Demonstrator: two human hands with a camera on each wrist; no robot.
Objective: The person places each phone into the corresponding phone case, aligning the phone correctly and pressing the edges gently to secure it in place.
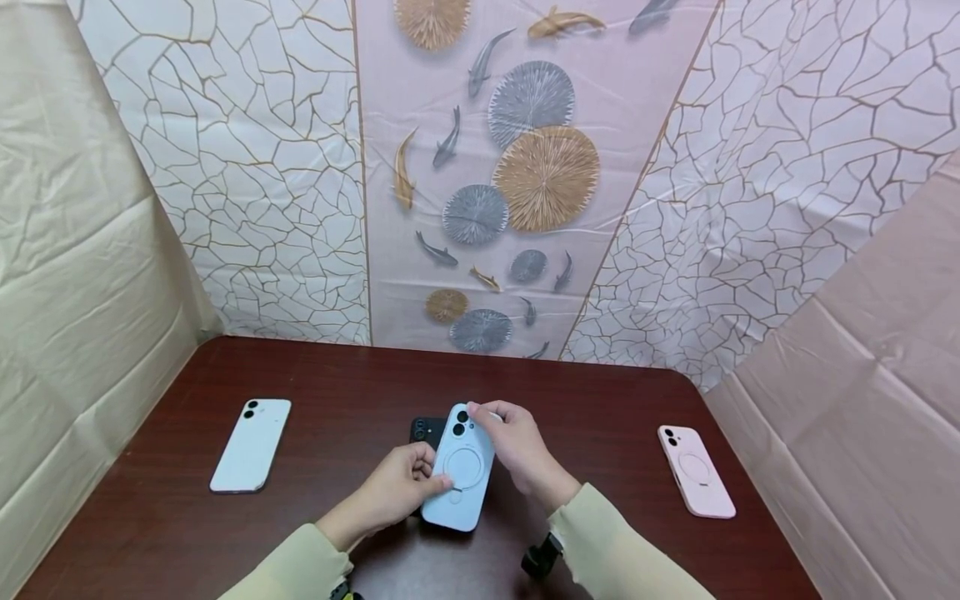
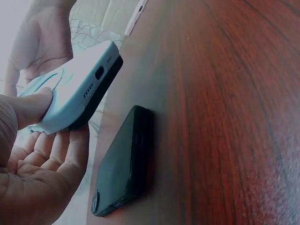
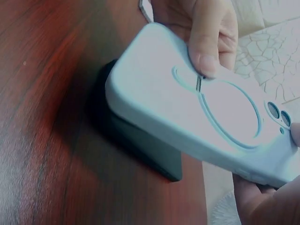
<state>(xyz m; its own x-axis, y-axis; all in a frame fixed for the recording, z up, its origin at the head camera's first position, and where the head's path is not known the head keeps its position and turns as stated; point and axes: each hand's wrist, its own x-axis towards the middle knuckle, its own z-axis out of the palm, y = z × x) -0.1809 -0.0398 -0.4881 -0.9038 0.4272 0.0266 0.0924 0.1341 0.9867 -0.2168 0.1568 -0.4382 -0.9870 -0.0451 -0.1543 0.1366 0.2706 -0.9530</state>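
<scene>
A phone in a light-blue case (image 1: pixel 463 471) with a ring on its back is held tilted above the table by both hands. My left hand (image 1: pixel 393 487) grips its lower left edge, thumb on the case back and fingers curled beneath, as the left wrist view shows. At the upper corner beside the camera lenses, my right hand (image 1: pixel 521 446) pinches the case with its thumb on top. A dark layer, seemingly the screen side, shows under the light-blue shell in the left wrist view. Below lies a black phone (image 2: pixel 124 161), partly hidden in the head view.
On the dark red wooden table (image 1: pixel 345 392) a white phone (image 1: pixel 251 446) lies at the left. A pink phone (image 1: pixel 697 472) with a ring on its back lies at the right. Patterned cloth (image 1: pixel 277 192) hangs behind the table, and plain cloth lines both sides.
</scene>
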